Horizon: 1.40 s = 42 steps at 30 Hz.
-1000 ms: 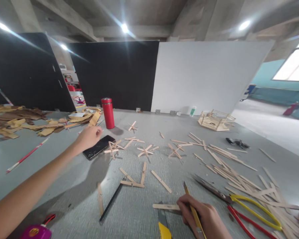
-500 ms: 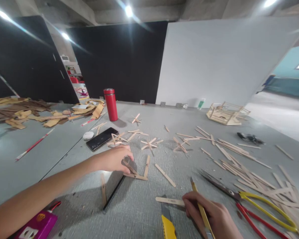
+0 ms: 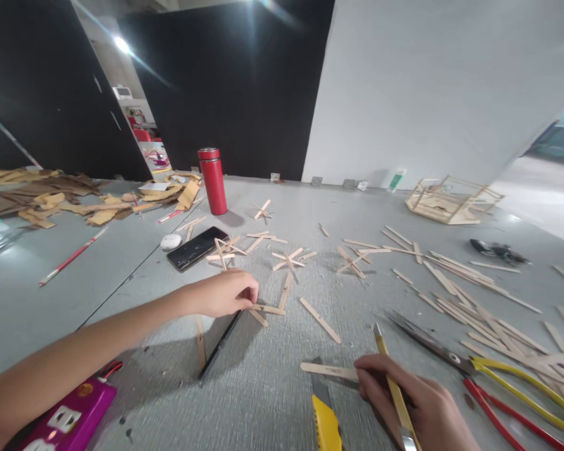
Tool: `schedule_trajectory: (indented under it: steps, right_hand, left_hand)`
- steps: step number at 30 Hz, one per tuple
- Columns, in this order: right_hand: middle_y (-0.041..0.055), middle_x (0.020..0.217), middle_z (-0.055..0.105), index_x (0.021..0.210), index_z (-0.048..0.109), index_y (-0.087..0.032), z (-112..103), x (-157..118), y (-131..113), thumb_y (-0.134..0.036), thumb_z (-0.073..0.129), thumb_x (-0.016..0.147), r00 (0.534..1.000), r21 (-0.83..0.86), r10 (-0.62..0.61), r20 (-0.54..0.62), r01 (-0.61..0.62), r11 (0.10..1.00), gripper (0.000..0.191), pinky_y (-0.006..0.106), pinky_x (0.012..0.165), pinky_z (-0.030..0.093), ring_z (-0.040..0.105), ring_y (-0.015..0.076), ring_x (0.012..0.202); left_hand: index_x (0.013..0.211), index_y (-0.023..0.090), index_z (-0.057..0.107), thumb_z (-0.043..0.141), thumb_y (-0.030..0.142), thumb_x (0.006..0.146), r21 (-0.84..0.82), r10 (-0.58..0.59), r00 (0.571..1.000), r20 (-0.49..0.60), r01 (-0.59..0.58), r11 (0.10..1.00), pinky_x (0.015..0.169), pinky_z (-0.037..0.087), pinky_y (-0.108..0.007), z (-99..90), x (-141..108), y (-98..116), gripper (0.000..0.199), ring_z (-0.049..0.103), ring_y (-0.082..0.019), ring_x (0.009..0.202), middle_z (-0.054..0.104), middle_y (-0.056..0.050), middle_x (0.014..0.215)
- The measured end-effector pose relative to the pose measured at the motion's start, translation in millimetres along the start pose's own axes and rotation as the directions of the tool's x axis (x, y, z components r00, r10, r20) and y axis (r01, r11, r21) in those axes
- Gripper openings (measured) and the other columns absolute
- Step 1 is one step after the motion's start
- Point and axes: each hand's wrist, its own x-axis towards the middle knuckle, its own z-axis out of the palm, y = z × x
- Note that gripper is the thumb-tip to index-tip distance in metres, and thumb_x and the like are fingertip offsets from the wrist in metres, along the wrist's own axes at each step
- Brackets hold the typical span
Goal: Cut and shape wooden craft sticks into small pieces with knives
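My left hand (image 3: 228,292) is closed in a pinch at the end of some joined craft sticks (image 3: 273,309) on the grey table; its fingertips hide part of them. A thin black bar (image 3: 220,346) runs from under these fingers toward me. My right hand (image 3: 416,398) holds a yellow-handled craft knife (image 3: 395,388), blade pointing away, and its fingers also touch the end of a flat craft stick (image 3: 328,370). That stick crosses the blade of a yellow utility knife (image 3: 326,426). A single stick (image 3: 320,320) lies between the hands.
Scissors (image 3: 455,360) and many loose sticks (image 3: 479,319) lie right. Beyond are small stick stars (image 3: 289,259), a phone (image 3: 197,248), a red bottle (image 3: 213,181) and a wooden frame (image 3: 451,202). A purple power strip (image 3: 70,416) is near left.
The view has tilted down and shifted. My left hand has shifted on the joined sticks, its fingers now closer together at their end. My right hand still holds the craft knife.
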Motion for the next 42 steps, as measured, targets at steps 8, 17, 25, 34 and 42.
schedule_trajectory:
  steps: [8, 17, 25, 34, 42]
  right_hand:
    - [-0.0062, 0.06, 0.065, 0.103, 0.067, -0.025, -1, -3, 0, -0.041, 0.061, 0.102, 0.995, 0.048, -0.002, -0.104, 0.007, 0.999, 0.017, 0.013, 0.045, 0.048, 0.063, 0.0112, 0.047]
    - [0.0016, 0.061, 0.07, 0.107, 0.079, -0.024, -7, 11, -25, -0.059, 0.064, 0.094, 0.976, -0.035, 0.089, -0.199, -0.098, 0.995, 0.041, 0.02, 0.05, 0.057, 0.071, 0.0176, 0.054]
    - [0.0069, 0.084, 0.081, 0.122, 0.075, -0.024, -18, 1, -21, -0.032, 0.056, 0.1, 0.997, -0.097, 0.063, -0.038, -0.066, 0.993, 0.03, 0.027, 0.068, 0.065, 0.081, 0.0211, 0.073]
    - [0.0084, 0.109, 0.083, 0.138, 0.064, -0.023, -28, 0, -20, -0.014, 0.043, 0.103, 0.957, -0.31, -0.058, 0.284, 0.149, 0.939, 0.042, 0.03, 0.08, 0.064, 0.082, 0.0216, 0.09]
    - [0.0021, 0.083, 0.076, 0.114, 0.075, -0.019, -91, 56, 64, -0.034, 0.046, 0.111, 0.991, -0.512, 0.047, -0.127, -0.106, 0.853, 0.033, 0.028, 0.064, 0.058, 0.076, 0.0172, 0.071]
  left_hand:
    - [0.12, 0.015, 0.067, 0.068, 0.034, 0.102, 0.006, -0.025, 0.971, -0.239, 0.027, 1.0, 0.087, 0.061, -0.042, 7.4, 5, -6, 0.026, 0.071, -0.022, 0.099, 0.07, -0.008, 0.117]
    - [0.133, 0.02, 0.062, 0.033, -0.016, 0.08, 0.053, 0.013, 0.817, -0.577, 0.021, 0.998, 0.116, 0.046, -0.046, -18.9, -26, 33, 0.07, 0.053, -0.026, 0.142, 0.046, -0.01, 0.159]
    - [0.131, 0.025, 0.064, 0.041, 0.006, 0.103, 0.104, 0.275, 0.924, -0.267, -0.255, 0.961, 0.113, 0.051, -0.033, -1.7, -45, 63, 0.042, 0.061, -0.018, 0.134, 0.062, -0.004, 0.147]
    - [0.147, 0.009, 0.053, 0.049, 0.005, 0.095, 0.301, 0.461, 0.885, -0.074, -0.421, 0.856, 0.123, 0.039, -0.042, 47.5, -15, 66, 0.052, 0.042, -0.032, 0.152, 0.05, -0.016, 0.161]
    - [0.153, 0.014, 0.047, 0.035, 0.027, 0.111, 0.375, 0.421, 0.895, -0.145, -0.345, 0.861, 0.124, 0.032, -0.063, 69.8, 12, 50, 0.046, 0.042, -0.037, 0.151, 0.051, -0.015, 0.159]
